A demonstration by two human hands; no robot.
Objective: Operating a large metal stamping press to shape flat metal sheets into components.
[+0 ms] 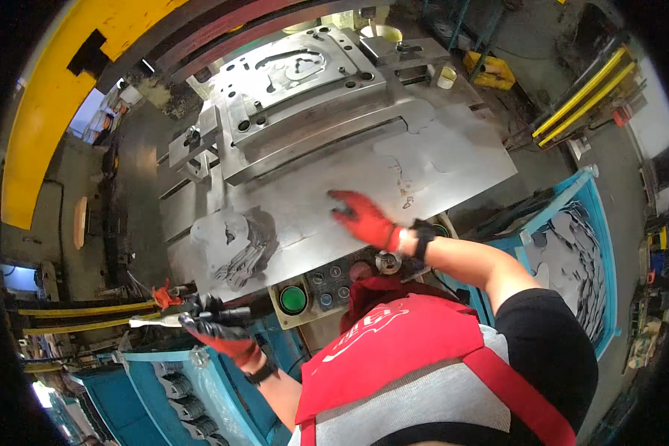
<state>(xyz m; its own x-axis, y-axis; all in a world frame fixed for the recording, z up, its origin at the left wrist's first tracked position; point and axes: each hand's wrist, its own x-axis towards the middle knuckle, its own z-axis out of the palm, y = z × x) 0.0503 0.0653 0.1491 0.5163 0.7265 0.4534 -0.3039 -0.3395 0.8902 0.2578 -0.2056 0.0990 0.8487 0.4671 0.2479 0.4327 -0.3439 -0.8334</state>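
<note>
My right hand (368, 221), in a red glove, is over the front of the steel press table (316, 234) with its fingers stretched out and nothing in them. It is slightly blurred. My left hand (234, 343), in a red and black glove, is low at the left, off the table's front corner. Its fingers close round a black hand tool with a pale thin tip (156, 322); the tool's exact kind is unclear. A stack of flat shaped metal pieces (227, 236) lies on the table's left part. Another flat metal piece (412, 152) seems to lie farther right, near the die.
A heavy steel die block (297, 82) stands at the table's back. A control panel (327, 286) with a green button (293, 299) sits at the front edge. Blue crates of metal pieces flank me, one at right (606, 245), one at left (223, 379). A yellow press frame (33, 149) curves at far left.
</note>
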